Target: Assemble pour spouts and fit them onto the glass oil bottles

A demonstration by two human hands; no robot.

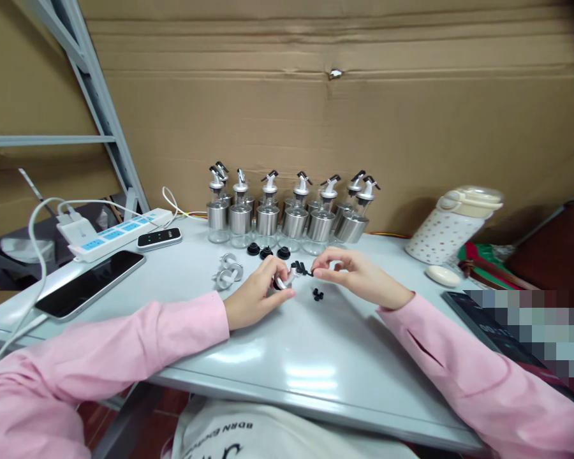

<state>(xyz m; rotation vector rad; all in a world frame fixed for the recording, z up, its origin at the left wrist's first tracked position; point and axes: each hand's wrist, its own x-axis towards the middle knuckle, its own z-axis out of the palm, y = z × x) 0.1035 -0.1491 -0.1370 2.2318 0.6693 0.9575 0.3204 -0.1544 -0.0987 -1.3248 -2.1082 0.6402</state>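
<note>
My left hand [257, 294] is closed around a small silver pourer spout [284, 281] low over the grey table [287, 357]. My right hand [353, 274] pinches a tiny black part [307, 271] at the spout's tip. Both sleeves are pink. One loose black piece [318, 294] lies just in front of my hands. Two silver spouts [228, 270] lie to the left of my left hand. Three black round caps [268, 251] sit behind my hands.
Several glass oil bottles [287, 213] with steel collars and pourers line the back by a cardboard wall. At left lie a phone [92, 282], a power strip [117, 233] with cables and a small black device [159, 238]. At right stand a dotted flask [452, 226] and a cream oval object [442, 275].
</note>
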